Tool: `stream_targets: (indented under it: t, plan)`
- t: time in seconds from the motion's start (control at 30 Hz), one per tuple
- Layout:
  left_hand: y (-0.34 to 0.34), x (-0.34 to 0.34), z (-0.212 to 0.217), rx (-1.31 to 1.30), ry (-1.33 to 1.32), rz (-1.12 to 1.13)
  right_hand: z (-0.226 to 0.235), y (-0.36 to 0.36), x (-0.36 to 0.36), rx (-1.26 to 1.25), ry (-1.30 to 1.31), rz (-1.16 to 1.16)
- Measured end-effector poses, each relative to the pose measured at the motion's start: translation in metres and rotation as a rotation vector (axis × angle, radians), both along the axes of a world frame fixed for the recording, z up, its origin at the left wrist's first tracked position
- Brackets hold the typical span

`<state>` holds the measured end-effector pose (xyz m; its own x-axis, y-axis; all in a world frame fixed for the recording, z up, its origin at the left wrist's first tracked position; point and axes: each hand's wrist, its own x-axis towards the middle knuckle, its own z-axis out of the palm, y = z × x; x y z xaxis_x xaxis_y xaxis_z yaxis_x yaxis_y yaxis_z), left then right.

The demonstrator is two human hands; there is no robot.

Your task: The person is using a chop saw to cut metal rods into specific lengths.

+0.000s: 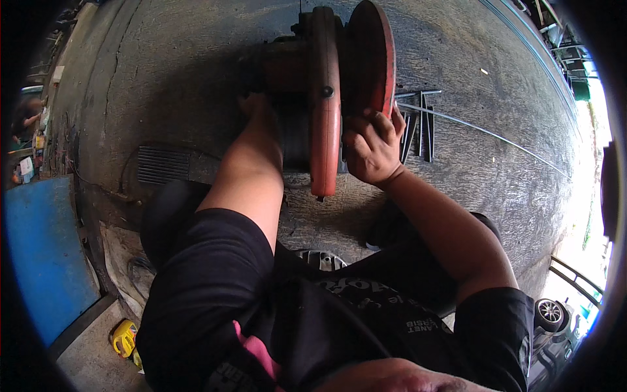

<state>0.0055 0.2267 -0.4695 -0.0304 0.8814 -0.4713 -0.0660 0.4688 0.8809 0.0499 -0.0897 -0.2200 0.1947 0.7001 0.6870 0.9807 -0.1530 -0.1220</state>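
My black shirt [339,313] fills the lower frame. My left hand [256,104], fingers hidden, reaches behind the red chop saw [324,98] at upper centre; my right hand [372,145] clamps its blade guard [373,59]. I should grip firmly, clear of the blade.

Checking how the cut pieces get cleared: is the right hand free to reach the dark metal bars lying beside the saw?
Probably not yet: the right hand grips the red guard; the bars lie unobstructed just beyond it.

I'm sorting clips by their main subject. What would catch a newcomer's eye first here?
The big red cut-off saw at top centre on the concrete floor. The right hand grips its blade guard; the left hand reaches behind its motor side. Dark metal bars lie just right of it.
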Motion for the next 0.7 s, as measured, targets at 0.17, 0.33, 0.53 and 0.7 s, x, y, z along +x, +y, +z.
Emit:
stream_targets:
  t: [0.17,0.33,0.53,0.7]
  plan:
    - [-0.0029,-0.0003,0.0080,-0.030,0.045,-0.002,0.0006,-0.0003,-0.0002,-0.014,-0.002,-0.006]
    - [-0.0033,-0.0009,0.0094,-0.048,0.082,-0.004,0.0004,-0.0006,-0.0003,-0.017,0.001,-0.008]
    - [-0.0022,-0.0020,0.0076,-0.063,0.121,-0.012,0.0000,-0.0003,-0.0002,-0.016,0.005,-0.005]
    - [-0.0035,-0.0008,0.0030,-0.077,0.154,-0.020,0.0001,-0.0001,0.0004,-0.012,-0.005,-0.001]
